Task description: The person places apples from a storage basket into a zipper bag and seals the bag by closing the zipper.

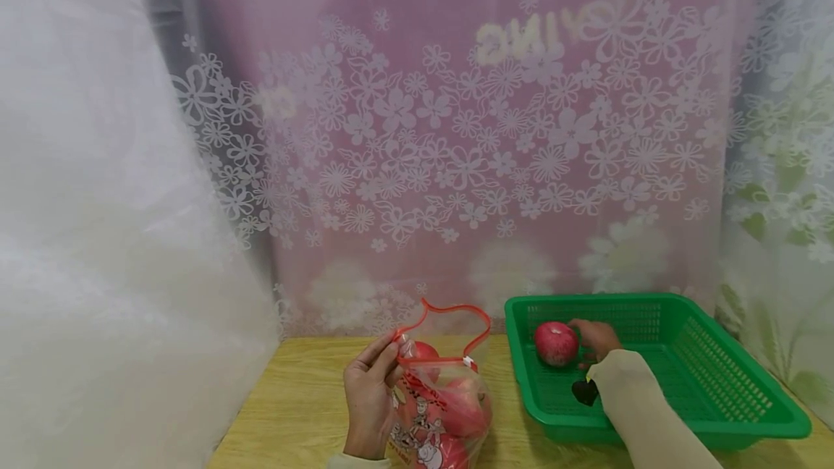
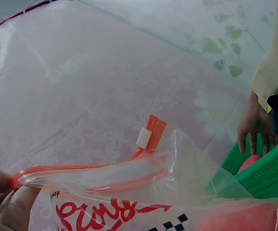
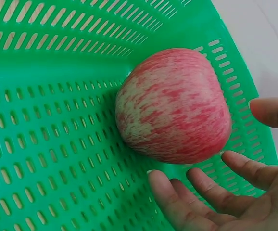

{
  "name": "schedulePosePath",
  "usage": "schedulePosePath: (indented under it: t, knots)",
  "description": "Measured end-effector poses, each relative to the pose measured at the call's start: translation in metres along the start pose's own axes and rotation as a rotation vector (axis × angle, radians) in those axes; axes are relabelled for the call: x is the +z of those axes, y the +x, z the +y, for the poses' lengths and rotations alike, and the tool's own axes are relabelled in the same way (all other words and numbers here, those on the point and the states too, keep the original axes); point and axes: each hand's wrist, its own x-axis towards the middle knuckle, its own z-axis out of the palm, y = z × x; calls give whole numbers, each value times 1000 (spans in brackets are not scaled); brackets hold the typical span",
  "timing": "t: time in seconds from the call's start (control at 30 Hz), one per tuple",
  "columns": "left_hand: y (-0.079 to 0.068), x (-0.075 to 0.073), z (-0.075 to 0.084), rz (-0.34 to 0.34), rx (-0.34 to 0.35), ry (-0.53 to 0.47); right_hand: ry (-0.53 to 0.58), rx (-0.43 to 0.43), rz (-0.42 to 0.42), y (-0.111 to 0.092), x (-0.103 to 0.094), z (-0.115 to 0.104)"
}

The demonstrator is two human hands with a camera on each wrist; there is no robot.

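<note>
My left hand pinches the red-edged rim of a clear zip bag and holds its mouth apart. Inside the bag are several red apples. A white slider sits at one end of the orange-red zip in the left wrist view. A single red-streaked apple lies in the left back corner of a green plastic basket. Beside that apple is my right hand, fingers spread and relaxed; in the right wrist view a small gap shows between most fingertips and the fruit.
The basket stands on a yellow wood-grain table, to the right of the bag. Behind the table hangs a pinkish flowered curtain, with pale sheeting on the left. A dark object is at the right wrist.
</note>
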Motion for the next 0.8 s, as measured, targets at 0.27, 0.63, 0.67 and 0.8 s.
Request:
schedulePosePath:
  t: [0.27,0.63,0.67,0.8]
  knots:
    - [1,2,0,4,-11,4,10,19,-9,8,4,4]
    - [0,1,-1,1,-24,6,-13,29,-23,16,9,13]
    - [0,1,-1,-1,-21,6,-17,27,-25,17,10,13]
    - [-1,1,-1,-5,-18,0,-15,25,-38,19,11,16]
